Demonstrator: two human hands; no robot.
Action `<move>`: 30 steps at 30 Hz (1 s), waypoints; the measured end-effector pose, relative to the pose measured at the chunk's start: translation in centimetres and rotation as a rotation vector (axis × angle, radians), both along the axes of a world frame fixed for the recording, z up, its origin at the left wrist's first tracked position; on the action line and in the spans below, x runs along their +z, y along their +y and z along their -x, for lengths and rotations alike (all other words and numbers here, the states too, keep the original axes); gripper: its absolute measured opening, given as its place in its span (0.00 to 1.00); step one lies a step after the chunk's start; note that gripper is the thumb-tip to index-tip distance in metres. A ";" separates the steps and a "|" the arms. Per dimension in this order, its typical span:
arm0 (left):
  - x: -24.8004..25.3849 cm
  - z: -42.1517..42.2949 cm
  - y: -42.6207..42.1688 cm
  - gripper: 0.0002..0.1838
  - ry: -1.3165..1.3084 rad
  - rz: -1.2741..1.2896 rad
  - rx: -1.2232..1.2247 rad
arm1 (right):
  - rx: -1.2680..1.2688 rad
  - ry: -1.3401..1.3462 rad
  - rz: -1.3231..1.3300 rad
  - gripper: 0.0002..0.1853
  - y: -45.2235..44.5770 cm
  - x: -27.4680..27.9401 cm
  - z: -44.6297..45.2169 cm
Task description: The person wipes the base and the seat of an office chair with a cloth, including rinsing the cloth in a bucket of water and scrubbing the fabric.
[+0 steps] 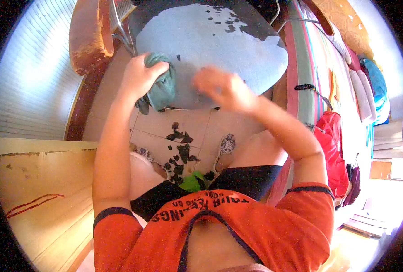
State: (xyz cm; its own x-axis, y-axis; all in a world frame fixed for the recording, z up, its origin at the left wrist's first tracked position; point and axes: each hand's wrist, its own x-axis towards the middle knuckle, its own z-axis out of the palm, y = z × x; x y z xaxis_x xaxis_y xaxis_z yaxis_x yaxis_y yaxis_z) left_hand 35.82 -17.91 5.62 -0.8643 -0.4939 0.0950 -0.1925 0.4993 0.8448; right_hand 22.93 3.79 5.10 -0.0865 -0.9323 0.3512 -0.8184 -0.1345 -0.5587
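Observation:
In front of me is a chair seat (219, 50) with pale grey-blue backing laid bare over most of it. Black covering remains at its far edge, with small black flakes (230, 20) lying on the bare part. My left hand (144, 75) grips a bunched green cloth (164, 88) at the seat's near left edge, thumb pressed on top. My right hand (226, 88) hovers over or touches the near part of the seat. Motion smears its fingers, so I cannot make out whether they hold anything.
Black scraps (181, 154) litter the tiled floor between my feet, near a bright green item (192, 181). A worn brown armrest (90, 36) stands left of the seat. A striped bed cover (305, 59) and red cloth (330, 149) lie to the right; a wooden surface (47, 181) is at lower left.

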 end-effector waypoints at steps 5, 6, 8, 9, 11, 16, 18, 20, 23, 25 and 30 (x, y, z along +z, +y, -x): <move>-0.6 -0.2 -0.7 0.18 0.015 -0.088 -0.013 | -0.394 0.518 0.178 0.27 -8.7 -1.4 6.6; -0.7 -0.2 -0.8 0.18 0.029 -0.150 0.015 | -0.376 0.513 -0.017 0.28 -9.6 -0.9 6.3; -1.0 -0.2 -1.3 0.18 0.062 -0.208 0.025 | -0.280 0.488 -0.183 0.31 -10.1 -1.3 5.1; -1.2 -0.3 -1.7 0.18 0.057 -0.204 0.024 | -0.171 0.445 -0.063 0.29 -9.2 -2.2 4.2; -0.6 -0.5 -1.5 0.17 0.054 -0.311 0.017 | 0.126 0.253 0.078 0.23 -5.8 -2.8 2.1; -0.6 0.1 -2.2 0.17 0.064 -0.396 0.048 | 0.211 0.186 0.183 0.14 -2.3 -0.2 1.3; -0.6 -0.2 -1.6 0.16 0.049 -0.434 0.060 | -0.296 0.385 -0.007 0.20 -3.8 1.0 4.8; -0.8 -0.3 -1.8 0.16 0.070 -0.383 0.079 | -0.503 0.596 0.024 0.27 -5.2 -1.8 7.4; -1.1 0.1 -2.5 0.16 0.127 -0.302 0.086 | -0.285 0.594 -0.017 0.29 -4.4 -2.2 3.5; -0.8 0.0 -2.7 0.13 0.071 -0.278 0.092 | 0.172 0.375 0.075 0.26 -2.4 -2.0 -0.7; 0.0 0.1 -3.0 0.12 0.055 -0.306 0.109 | 0.073 0.334 0.203 0.14 -2.0 -0.7 0.9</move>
State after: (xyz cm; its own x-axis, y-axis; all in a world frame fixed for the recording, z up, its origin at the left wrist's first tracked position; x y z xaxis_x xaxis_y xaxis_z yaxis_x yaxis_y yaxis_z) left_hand 35.75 -20.95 5.59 -0.8022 -0.5964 -0.0271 -0.1809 0.1995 0.9631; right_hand 22.00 1.82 4.39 0.1282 -0.8402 0.5269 -0.9347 -0.2799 -0.2189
